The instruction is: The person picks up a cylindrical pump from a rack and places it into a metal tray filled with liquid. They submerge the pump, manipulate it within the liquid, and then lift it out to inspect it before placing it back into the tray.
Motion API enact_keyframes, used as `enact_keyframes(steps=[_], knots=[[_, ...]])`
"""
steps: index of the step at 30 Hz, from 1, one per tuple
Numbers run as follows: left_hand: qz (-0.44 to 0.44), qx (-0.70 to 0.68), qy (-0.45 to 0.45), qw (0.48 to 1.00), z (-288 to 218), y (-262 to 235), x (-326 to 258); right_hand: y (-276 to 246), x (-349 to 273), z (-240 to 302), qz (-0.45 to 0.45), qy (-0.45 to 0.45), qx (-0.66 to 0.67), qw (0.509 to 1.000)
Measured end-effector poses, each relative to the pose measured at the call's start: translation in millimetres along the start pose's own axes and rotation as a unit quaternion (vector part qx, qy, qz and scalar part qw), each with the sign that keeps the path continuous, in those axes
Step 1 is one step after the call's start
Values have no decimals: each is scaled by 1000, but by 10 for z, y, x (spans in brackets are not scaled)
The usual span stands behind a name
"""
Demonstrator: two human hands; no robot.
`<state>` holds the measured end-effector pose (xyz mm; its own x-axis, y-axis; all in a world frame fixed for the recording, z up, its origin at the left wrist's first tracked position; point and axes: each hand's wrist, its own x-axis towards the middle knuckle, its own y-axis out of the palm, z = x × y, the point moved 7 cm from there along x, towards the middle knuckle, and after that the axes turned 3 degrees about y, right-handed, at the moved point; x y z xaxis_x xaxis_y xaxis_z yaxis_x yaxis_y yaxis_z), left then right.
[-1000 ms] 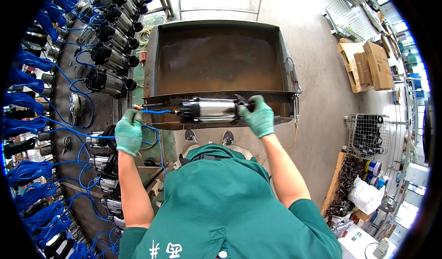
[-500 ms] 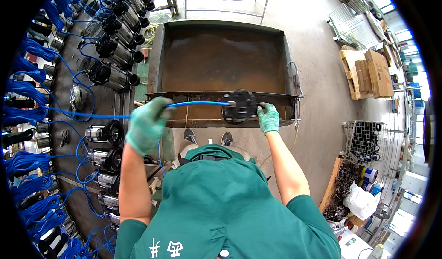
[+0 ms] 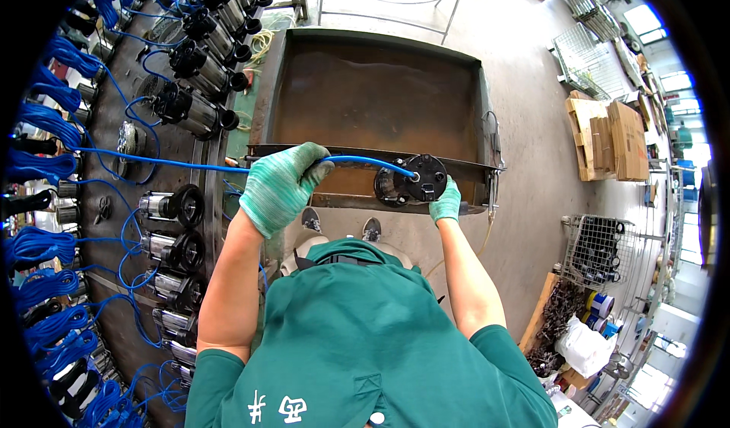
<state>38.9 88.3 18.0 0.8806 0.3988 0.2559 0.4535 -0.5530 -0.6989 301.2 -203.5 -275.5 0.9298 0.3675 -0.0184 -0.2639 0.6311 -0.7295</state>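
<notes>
A submersible pump (image 3: 427, 175) with a round black top is over the near edge of a metal tank (image 3: 482, 97) of brownish water. My right hand (image 3: 447, 201), in a green glove, grips the pump's right side; its fingers are partly hidden behind it. From the pump's top a blue cable (image 3: 357, 159) arches left to my gloved left hand (image 3: 280, 186). That hand is closed around the cable, which continues left to the workbench. The pump's top faces up, and its lower body is mostly hidden.
On the dark workbench (image 3: 114, 215) at left lie several steel-and-black pumps (image 3: 194, 112) and coiled blue cables (image 3: 46, 166). A wire-mesh basket (image 3: 601, 249) of black parts and flattened cardboard (image 3: 627, 143) stand at right. A round-topped metal frame (image 3: 388, 19) is beyond the tank.
The pump has tipped from side-on so that its top now faces up, and sits slightly farther right. My left hand has shifted right and a little nearer the pump, still on the cable.
</notes>
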Motion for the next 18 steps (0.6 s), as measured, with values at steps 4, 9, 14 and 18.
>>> enact_keyframes(steps=[4, 9, 14, 18], knots=[[20, 0, -6, 1000, 29, 2, -9, 33, 73, -84, 42, -17, -80, 996], [-12, -13, 18, 1000, 113, 49, -45, 182, 131, -504, 38, -2, -13, 999], [-8, -13, 34, 999, 85, 49, 24, 167, 227, -577, 42, 29, -3, 999], [-43, 9, 55, 998, 108, -3, 45, 126, 351, -410, 95, -92, -96, 987]])
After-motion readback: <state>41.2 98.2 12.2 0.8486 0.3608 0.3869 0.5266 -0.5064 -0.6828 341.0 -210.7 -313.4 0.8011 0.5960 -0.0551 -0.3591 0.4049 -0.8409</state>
